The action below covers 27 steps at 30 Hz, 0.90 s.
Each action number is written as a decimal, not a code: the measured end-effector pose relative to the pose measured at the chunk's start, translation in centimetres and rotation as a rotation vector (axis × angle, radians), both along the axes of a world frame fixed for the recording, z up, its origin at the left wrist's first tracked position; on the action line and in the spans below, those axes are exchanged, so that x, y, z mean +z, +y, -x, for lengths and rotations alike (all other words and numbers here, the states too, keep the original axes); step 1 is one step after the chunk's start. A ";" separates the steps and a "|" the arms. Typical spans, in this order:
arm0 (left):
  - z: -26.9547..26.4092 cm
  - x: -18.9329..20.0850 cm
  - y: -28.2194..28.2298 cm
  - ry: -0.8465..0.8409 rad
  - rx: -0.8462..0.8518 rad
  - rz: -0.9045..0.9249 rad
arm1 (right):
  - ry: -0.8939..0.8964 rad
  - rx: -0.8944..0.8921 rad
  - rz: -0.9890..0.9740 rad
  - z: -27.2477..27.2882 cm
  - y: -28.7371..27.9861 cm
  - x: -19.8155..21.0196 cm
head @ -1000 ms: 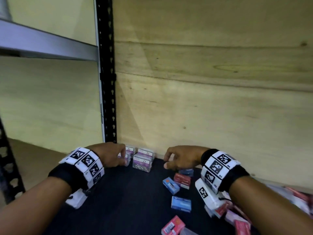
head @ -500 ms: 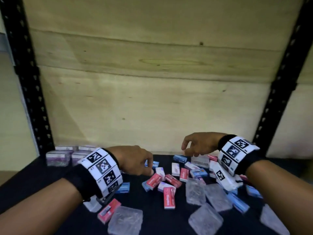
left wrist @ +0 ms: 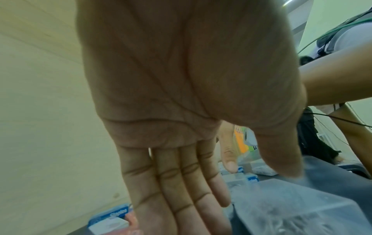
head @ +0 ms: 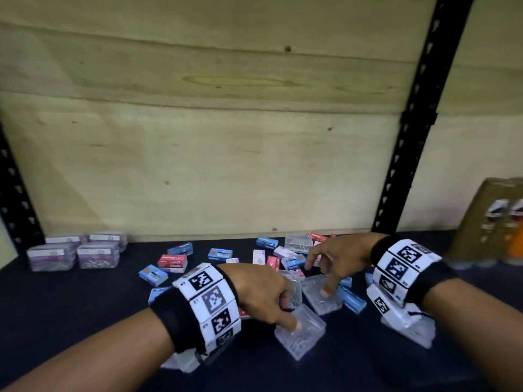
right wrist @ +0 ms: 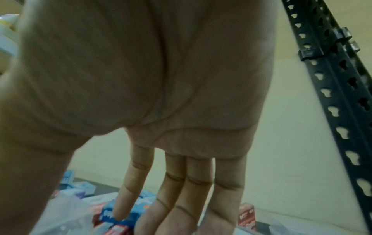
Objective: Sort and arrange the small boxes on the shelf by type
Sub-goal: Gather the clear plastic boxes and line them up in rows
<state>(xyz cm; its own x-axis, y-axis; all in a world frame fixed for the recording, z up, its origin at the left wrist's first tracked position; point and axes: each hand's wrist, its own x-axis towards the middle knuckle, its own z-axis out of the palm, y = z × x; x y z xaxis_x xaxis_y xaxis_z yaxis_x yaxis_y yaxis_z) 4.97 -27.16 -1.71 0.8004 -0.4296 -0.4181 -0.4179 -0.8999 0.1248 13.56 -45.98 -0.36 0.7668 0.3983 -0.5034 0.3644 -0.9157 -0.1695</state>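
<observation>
Left hand (head: 263,295): fingers nearly straight, nothing gripped; one fingertip (head: 294,325) rests on the top of the near clear box (head: 301,333).
Right hand (head: 338,257): fingers spread and pointing down, nothing gripped; one fingertip (head: 324,292) touches the second clear box (head: 322,294).
Near clear box: directly under the left grip, flat on the shelf (head: 85,321), skewed to the shelf edge.
Second clear box: under the right grip, just beyond and right of the near one; a third clear box (head: 293,288) lies between the two hands, partly hidden by the left.
Loose small boxes: blue boxes (head: 220,253) and red boxes (head: 172,261) lie scattered beyond both grips; one blue box (head: 351,299) lies touching the second clear box on its right.
Sorted group: purple-labelled packs (head: 73,250) stand in a block well to the left of the left grip, against the back panel (head: 226,165).
Risk, slip: smooth lids under single fingertips; I judge a box would skate away rather than lift unless the thumb closes on its side.
Risk, knock-on: sliding either clear box would likely shove the crowded neighbours and mix types again.
Risk, contents: the clear boxes seem to hold loose small items; a tilted lift might pop a lid.
</observation>
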 end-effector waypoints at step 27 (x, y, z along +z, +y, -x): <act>1.5 -0.1 0.9 0.246 0.058 0.049 | -0.025 -0.058 0.040 1.8 -0.2 1.3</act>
